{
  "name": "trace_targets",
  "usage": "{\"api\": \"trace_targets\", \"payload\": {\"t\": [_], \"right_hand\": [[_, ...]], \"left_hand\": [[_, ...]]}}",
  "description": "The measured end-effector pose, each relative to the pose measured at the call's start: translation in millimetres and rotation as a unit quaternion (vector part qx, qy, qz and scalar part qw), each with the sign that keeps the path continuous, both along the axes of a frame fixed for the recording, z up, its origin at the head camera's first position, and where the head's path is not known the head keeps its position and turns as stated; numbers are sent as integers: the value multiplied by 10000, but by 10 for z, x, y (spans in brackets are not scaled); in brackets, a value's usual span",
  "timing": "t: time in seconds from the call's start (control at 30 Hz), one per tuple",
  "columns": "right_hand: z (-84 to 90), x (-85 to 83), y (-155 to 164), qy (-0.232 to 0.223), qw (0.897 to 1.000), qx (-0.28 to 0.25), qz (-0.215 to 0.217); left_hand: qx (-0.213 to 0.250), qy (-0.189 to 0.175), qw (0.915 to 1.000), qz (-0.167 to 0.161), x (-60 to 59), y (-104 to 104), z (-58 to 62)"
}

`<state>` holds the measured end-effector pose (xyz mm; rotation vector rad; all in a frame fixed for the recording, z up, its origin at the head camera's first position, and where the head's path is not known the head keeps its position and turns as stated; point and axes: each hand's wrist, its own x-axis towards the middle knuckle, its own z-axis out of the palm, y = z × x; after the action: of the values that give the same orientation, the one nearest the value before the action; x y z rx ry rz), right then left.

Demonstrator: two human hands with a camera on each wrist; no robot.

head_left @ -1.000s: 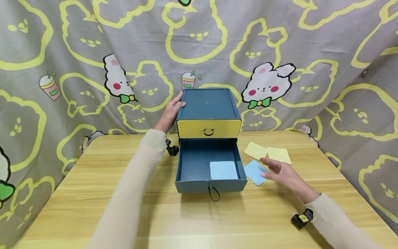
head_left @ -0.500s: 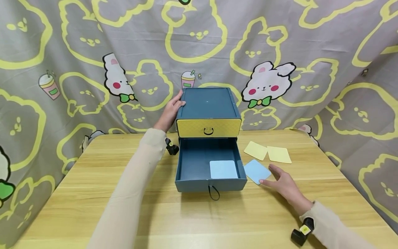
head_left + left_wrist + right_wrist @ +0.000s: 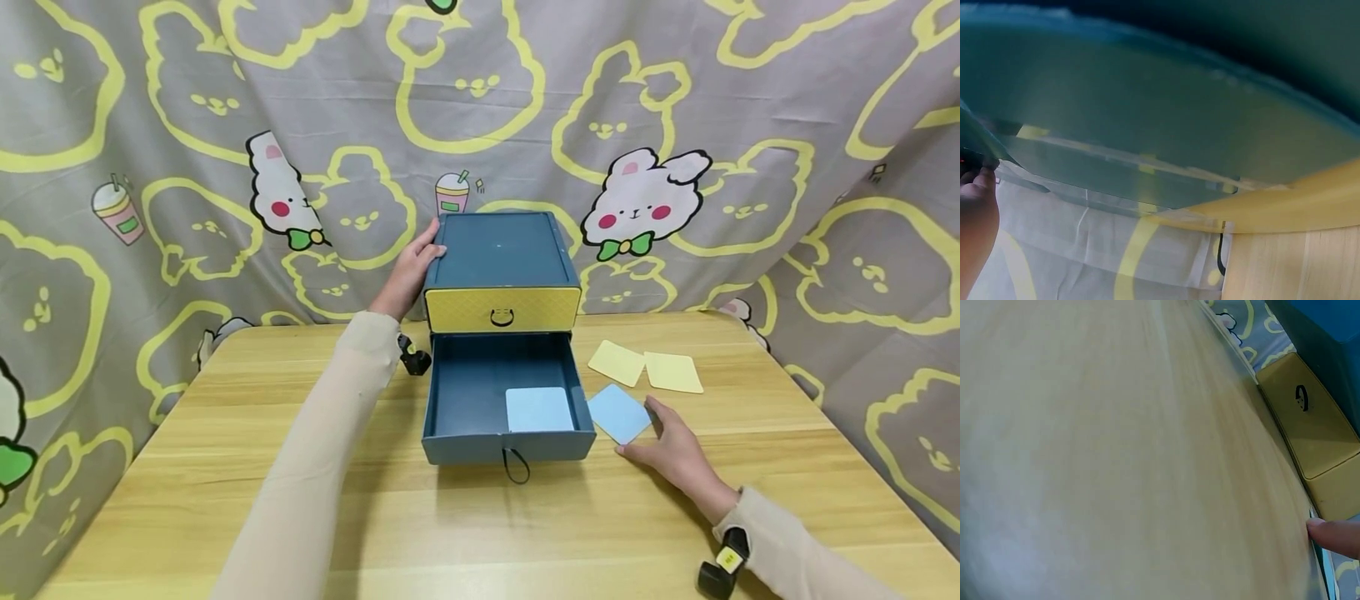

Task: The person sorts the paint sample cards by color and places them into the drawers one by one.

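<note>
A dark blue drawer box [image 3: 498, 250] stands at the back of the wooden table [image 3: 225, 467]. Its yellow upper drawer [image 3: 502, 308] is closed and its lower drawer [image 3: 465, 392] is pulled out, with a light blue card [image 3: 538, 408] inside at the front right. My left hand [image 3: 411, 271] rests against the box's top left edge, thumb on the lid; in the left wrist view a fingertip [image 3: 975, 212] lies by the box wall [image 3: 1147, 125]. My right hand [image 3: 667, 446] lies flat on the table, its fingers touching the edge of a second blue card [image 3: 617, 412] beside the drawer.
Two pale yellow cards [image 3: 617, 362] [image 3: 673, 372] lie on the table behind the blue one. A grey cloth with rabbit drawings [image 3: 675, 125] hangs all round the table. The right wrist view shows blurred tabletop [image 3: 1116, 456] and the yellow drawer front [image 3: 1310, 425].
My right hand has drawn back toward me and come down, from over the blue card to its near right edge. The left hand and the box have not moved.
</note>
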<state>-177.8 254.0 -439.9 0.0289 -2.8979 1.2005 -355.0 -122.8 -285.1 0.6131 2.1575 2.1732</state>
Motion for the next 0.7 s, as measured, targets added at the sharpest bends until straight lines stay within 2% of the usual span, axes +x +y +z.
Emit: {"api": "trace_targets", "payload": {"t": [0.2, 0.47, 0.63, 0.7], "right_hand": [[1, -13, -18, 89, 9997, 231, -53], [23, -44, -10, 51, 9997, 190, -176], [60, -45, 35, -269, 9990, -348, -108], [77, -50, 58, -424, 9961, -774, -56]], "left_hand": [[-114, 55, 9999, 33, 32, -8, 24], [-54, 40, 10000, 45, 41, -3, 31], [-26, 12, 10000, 42, 50, 9, 32], [-43, -15, 10000, 57, 52, 13, 31]]}}
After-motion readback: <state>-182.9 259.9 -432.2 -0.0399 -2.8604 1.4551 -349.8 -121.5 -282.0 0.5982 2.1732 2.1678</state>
